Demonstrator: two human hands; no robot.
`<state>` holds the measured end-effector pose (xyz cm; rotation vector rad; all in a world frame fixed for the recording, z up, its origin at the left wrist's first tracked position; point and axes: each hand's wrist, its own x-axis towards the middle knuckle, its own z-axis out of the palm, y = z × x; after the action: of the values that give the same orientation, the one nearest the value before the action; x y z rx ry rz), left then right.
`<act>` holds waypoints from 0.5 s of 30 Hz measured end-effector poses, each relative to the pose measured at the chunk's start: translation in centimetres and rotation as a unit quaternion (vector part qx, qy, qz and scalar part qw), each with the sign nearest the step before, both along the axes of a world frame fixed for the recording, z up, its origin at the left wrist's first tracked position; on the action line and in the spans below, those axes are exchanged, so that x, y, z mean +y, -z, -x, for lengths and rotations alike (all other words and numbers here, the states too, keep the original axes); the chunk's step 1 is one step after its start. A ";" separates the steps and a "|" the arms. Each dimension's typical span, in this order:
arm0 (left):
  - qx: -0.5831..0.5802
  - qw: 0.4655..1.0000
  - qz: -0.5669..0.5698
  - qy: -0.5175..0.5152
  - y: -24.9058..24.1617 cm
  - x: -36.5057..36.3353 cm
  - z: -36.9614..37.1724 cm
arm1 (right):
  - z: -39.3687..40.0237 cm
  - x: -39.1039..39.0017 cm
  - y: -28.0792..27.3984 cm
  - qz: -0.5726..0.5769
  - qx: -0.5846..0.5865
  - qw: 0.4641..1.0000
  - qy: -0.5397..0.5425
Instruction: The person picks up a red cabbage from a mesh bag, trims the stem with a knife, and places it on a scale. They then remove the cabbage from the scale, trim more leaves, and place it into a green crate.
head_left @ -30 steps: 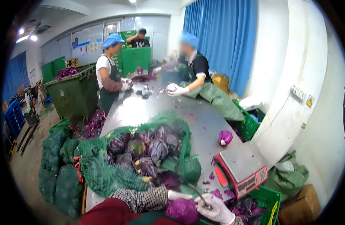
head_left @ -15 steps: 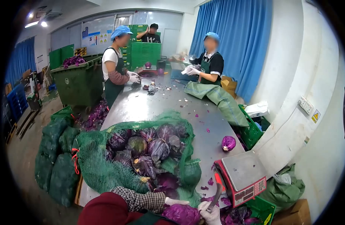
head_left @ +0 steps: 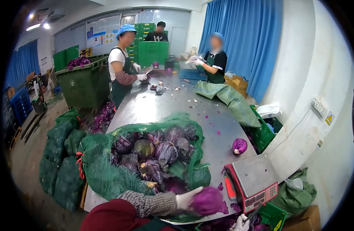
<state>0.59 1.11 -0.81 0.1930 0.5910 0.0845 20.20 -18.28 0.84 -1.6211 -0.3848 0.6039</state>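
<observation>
My left hand (head_left: pixel 186 200), in a white glove with a checked sleeve, grips a peeled purple cabbage (head_left: pixel 208 201) above the near table edge. A loose leaf hangs from its right side. My gloved right hand (head_left: pixel 239 223), low at the bottom edge, is closed on a knife (head_left: pixel 252 211), whose dark blade points up and right beside the scale. Just beyond my left hand lies an open green mesh sack (head_left: pixel 104 173) filled with several unpeeled red cabbages (head_left: pixel 166 153). Below my right hand, a green crate (head_left: pixel 272 215) contains purple leaves.
A red scale (head_left: pixel 254 177) stands at the right, with a long orange-red item (head_left: pixel 229 187) beside it. Another peeled cabbage (head_left: pixel 239 146) sits behind the scale. Two co-workers (head_left: pixel 123 65) stand along the steel table (head_left: pixel 146 104); a third person is behind green crates. Full sacks (head_left: pixel 69 188) lie left.
My left hand has lifted the cabbage up and to the right, away from my body. My right hand has moved right and down with the knife, apart from the cabbage.
</observation>
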 end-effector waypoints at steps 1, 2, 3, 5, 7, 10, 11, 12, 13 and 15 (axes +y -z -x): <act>-0.095 0.986 -0.133 -0.016 2.8 1.3 -2.4 | 1.2 -0.1 -0.7 0.002 0.005 1.000 -0.009; -0.145 0.970 -0.190 -0.038 2.0 2.3 -4.9 | 2.5 -0.1 -0.9 -0.014 0.011 1.000 -0.025; -0.158 0.942 -0.291 -0.047 -0.2 3.0 -6.7 | 3.8 -0.1 -0.1 -0.027 0.014 0.999 -0.030; -0.066 0.807 -0.583 -0.066 -1.5 5.6 -11.2 | 6.3 -0.9 1.4 -0.051 0.103 0.991 -0.065; -0.036 0.755 -0.631 -0.174 -2.5 6.3 -15.5 | 8.3 -1.5 4.9 -0.061 0.144 0.986 -0.053; 0.105 0.622 -0.754 -0.181 -1.2 9.4 -21.5 | 9.8 -2.8 8.8 -0.085 0.175 0.979 -0.063; 0.142 0.581 -0.786 -0.160 -2.0 9.6 -22.5 | 9.8 -3.2 9.0 -0.077 0.206 0.974 -0.059; 0.150 0.555 -0.806 -0.140 -2.3 9.9 -23.2 | 9.3 -4.0 10.3 -0.057 0.207 0.972 -0.099; 0.172 0.524 -0.825 -0.123 -2.3 10.1 -23.9 | 9.2 -4.0 10.5 -0.014 0.228 0.968 -0.101; 0.165 0.477 -0.853 -0.128 0.5 11.3 -25.6 | 9.2 -4.6 10.5 0.021 0.248 0.960 -0.126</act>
<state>26.15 12.44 -1.31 2.1730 0.7170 0.9842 11.01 -22.84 -9.64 -1.4068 -0.2059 1.1880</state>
